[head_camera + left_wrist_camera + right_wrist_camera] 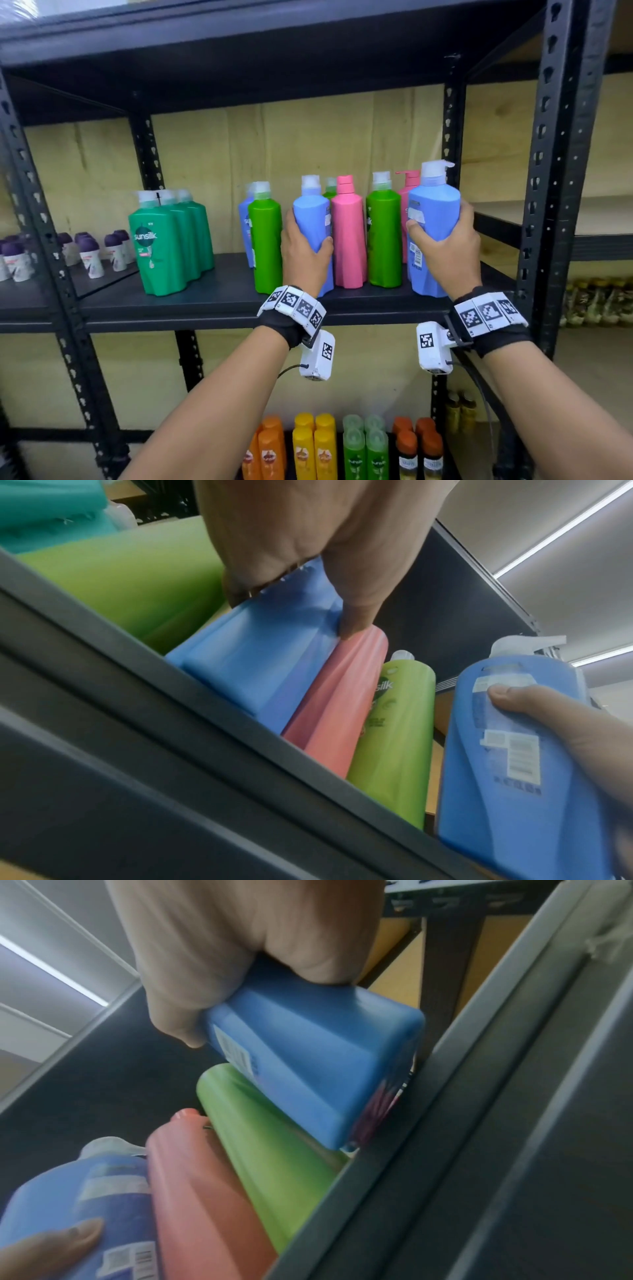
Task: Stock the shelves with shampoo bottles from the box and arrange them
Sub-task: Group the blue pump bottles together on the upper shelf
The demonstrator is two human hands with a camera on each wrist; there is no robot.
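On the black middle shelf (205, 305) stand blue, pink and light green shampoo bottles in a cluster. My left hand (306, 236) grips a blue bottle (311, 212) standing between a light green bottle (265, 236) and a pink bottle (347, 233); in the left wrist view, the left hand (308, 561) wraps this blue bottle (260, 664). My right hand (440, 222) grips a second blue pump bottle (433, 202) at the cluster's right end, its base at the shelf's front lip. In the right wrist view, the right hand (240, 947) holds that bottle (315, 1064) slightly tilted.
Three dark green Sunsilk bottles (168, 240) stand further left, with bare shelf (229, 281) between them and the cluster. Purple-capped roll-ons (89, 253) fill the neighbouring bay. A black upright post (555, 171) is close to my right hand. Orange, yellow and green bottles (325, 452) fill the lower shelf.
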